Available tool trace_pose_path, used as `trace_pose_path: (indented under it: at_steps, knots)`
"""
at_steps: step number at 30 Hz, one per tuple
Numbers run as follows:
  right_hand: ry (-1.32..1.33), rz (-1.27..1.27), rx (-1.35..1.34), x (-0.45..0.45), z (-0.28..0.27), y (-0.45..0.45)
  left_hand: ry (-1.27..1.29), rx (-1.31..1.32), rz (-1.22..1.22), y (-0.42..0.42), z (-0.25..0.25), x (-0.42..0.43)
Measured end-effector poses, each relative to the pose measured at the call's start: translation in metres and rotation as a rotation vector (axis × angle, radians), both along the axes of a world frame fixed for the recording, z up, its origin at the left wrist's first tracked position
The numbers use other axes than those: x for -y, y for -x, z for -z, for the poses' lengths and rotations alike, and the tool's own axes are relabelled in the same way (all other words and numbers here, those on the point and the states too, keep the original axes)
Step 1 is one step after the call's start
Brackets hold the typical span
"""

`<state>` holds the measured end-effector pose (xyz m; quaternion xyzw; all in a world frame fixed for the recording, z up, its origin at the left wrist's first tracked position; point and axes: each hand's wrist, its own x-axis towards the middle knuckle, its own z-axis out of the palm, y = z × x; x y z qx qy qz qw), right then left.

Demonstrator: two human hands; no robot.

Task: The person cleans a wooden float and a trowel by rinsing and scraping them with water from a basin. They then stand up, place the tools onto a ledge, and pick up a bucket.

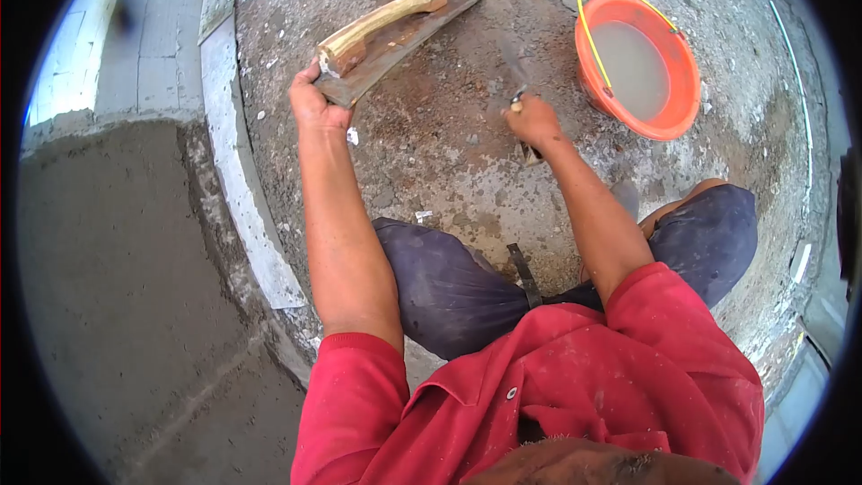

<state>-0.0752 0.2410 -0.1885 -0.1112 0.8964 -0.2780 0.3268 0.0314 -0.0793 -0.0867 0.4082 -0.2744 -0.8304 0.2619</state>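
My left hand [321, 106] grips the near end of a wooden plastering float [400, 47], fingers and thumb closed at its edge. The float is tilted, with its curved, pale wooden handle facing up and its board stretching away to the upper right. To the right, my right hand [536, 122] is closed around the handle of a trowel [514, 63]. The trowel's blade points away from me and is smeared by motion, so its outline is unclear. A gap of rough ground separates the two tools.
An orange bucket [690, 99] of cloudy water, with a yellow handle, stands right of my right hand. On the left, a pale strip [235, 148] borders smooth grey mortar [108, 224] and lighter blocks [162, 45]. Small stones and debris dot the dirt ground.
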Motion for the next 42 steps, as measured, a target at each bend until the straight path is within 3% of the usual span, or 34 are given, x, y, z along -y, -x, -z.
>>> trace_pose_path:
  at_steps: [2,6,9,10,12,14,16,19,21,23,25,28,31,33,35,39,42]
  knots:
    - [-0.216,-0.221,-0.372,-0.014,0.011,-0.015,0.105,-0.044,0.007,0.003,0.003,-0.002]
    - [0.380,0.144,-0.698,0.005,-0.061,0.012,0.288,-0.065,0.108,0.011,-0.033,-0.028]
    - [0.530,0.471,-0.857,-0.010,-0.101,0.071,0.357,-0.037,0.175,0.019,-0.066,-0.043]
    - [0.509,0.600,-0.891,-0.025,-0.096,0.097,0.358,-0.005,0.192,0.020,-0.074,-0.047]
    - [0.409,0.746,-0.978,-0.076,-0.022,0.166,0.363,0.053,0.224,0.024,-0.084,-0.054]
    - [0.741,1.264,-0.049,-0.121,0.030,0.203,0.333,0.059,0.243,0.030,-0.082,-0.060]
    - [0.926,1.382,0.175,-0.174,0.109,0.227,0.331,0.086,0.258,0.039,-0.071,-0.064]
    - [1.128,1.335,0.152,-0.172,0.099,0.227,0.350,0.070,0.236,0.062,-0.070,-0.075]
    - [1.360,0.935,0.717,-0.147,0.032,0.222,0.364,0.076,0.231,0.075,-0.085,-0.087]
    - [1.370,0.453,0.688,-0.088,-0.063,0.192,0.347,0.035,0.196,0.096,-0.096,-0.100]
    - [1.189,0.059,0.571,-0.041,-0.153,0.151,0.303,-0.064,0.230,0.114,-0.106,-0.105]
    - [0.833,-0.106,0.014,-0.023,-0.178,0.140,0.283,-0.248,0.328,0.121,-0.111,-0.112]
    - [0.405,0.084,-0.448,-0.066,-0.100,0.190,0.548,-0.302,0.336,0.110,-0.103,-0.103]
    - [0.039,0.208,-0.410,-0.109,-0.029,0.215,0.764,-0.184,0.230,0.102,-0.093,-0.101]
    - [-0.252,0.145,-0.429,-0.144,0.037,0.213,0.950,-0.117,0.101,0.104,-0.076,-0.095]
    - [-0.370,0.151,-0.289,-0.158,0.079,0.196,1.129,0.235,-0.080,0.101,-0.089,-0.105]
    - [-0.028,0.155,0.268,-0.182,0.119,0.233,1.011,0.379,-0.069,0.104,-0.092,-0.094]
